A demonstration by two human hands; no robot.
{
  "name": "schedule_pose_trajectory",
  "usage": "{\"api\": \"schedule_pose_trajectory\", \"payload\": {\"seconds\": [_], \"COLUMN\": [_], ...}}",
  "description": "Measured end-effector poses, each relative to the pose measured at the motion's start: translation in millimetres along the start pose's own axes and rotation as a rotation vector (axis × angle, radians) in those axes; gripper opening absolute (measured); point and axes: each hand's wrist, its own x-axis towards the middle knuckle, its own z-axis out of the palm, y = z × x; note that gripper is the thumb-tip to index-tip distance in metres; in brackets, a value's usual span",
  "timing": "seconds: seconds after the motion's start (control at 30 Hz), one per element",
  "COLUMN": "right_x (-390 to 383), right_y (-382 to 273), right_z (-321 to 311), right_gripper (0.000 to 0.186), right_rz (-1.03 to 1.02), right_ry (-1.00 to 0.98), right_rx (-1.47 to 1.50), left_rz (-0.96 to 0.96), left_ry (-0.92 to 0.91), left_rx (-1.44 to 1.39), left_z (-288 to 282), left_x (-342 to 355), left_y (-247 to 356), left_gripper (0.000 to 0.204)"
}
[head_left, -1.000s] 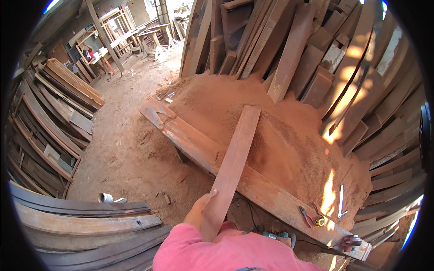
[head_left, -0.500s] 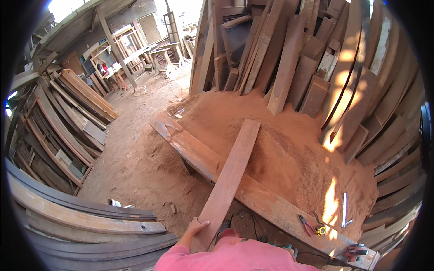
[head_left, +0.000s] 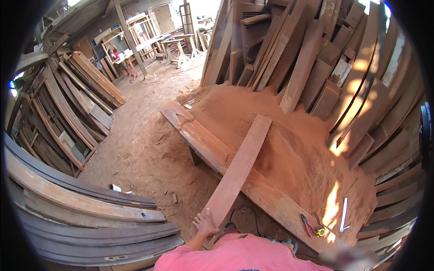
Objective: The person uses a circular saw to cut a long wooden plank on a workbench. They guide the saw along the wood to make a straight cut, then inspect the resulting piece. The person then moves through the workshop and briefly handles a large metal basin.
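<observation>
Although your view has swung over the past second, the boards leaning (head_left: 300,67) behind the work and the reddish sawdust mound (head_left: 300,142) beneath them look undisturbed. Cutting diagonally along the mound's near side, the long, low bench (head_left: 280,198) also seems to stand where it stood. Your reddish-brown plank (head_left: 239,167) lies crosswise over it, at about the same crossing as before, its far end above the sawdust; whether that end touches, you cannot tell from here. What has changed is your left hand (head_left: 205,224): a second ago it clasped the plank's left edge farther up, and now it rests at the near end with the fingers splayed over the wood. That grip is wide and laid on, not wrapped, so the bench probably bears most of the weight and your hand mainly steadies the end. Your right hand is out of sight past the pink shirt (head_left: 253,257), so its grip cannot be told. Unmoved to the right are the pale L-shaped square (head_left: 345,212), the red-handled pliers (head_left: 308,228) and the yellow tape measure (head_left: 320,231).
</observation>
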Motion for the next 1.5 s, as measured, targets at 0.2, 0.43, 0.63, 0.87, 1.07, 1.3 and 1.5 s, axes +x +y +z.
{"api": "schedule_pose_trajectory", "payload": {"seconds": [0.2, 0.43, 0.63, 0.87, 1.07, 1.3, 1.5], "right_x": [41.9, 13.5, -5.7, -10.1, -87.5, -86.6, -79.1], "right_y": [40.7, 18.5, 3.3, -1.0, -45.5, -44.0, -32.6], "right_z": [19.7, 39.4, 45.2, 52.2, 34.5, 19.6, 25.6], "right_gripper": [0.017, 0.017, 0.017, 0.017, 0.013, 0.011, 0.011], "right_rz": [-0.299, -0.222, -0.129, -0.099, -0.088, -0.025, -0.015], "right_ry": [-0.005, -0.006, 0.013, 0.049, 0.051, 0.059, 0.030], "right_rx": [-0.174, -0.134, -0.082, -0.099, 0.020, 0.047, 0.012], "left_rz": [0.143, 0.157, 0.132, -0.160, -0.379, -0.395, -0.310], "left_ry": [-0.069, 0.050, 0.010, 0.176, -0.347, 0.132, 0.108], "left_rx": [-0.102, -0.008, -0.055, -0.653, -2.054, -2.099, -1.996], "left_z": [-15.6, -7.2, -3.8, 60.1, 157.8, 162.9, 127.0], "left_x": [8.3, -7.6, 0.0, 47.8, 14.2, 15.9, 3.4], "left_y": [-20.3, -20.5, -23.5, -140.2, -162.2, -96.9, -103.7], "left_gripper": [0.134, 0.128, 0.126, 0.110, 0.074, 0.065, 0.065]}}
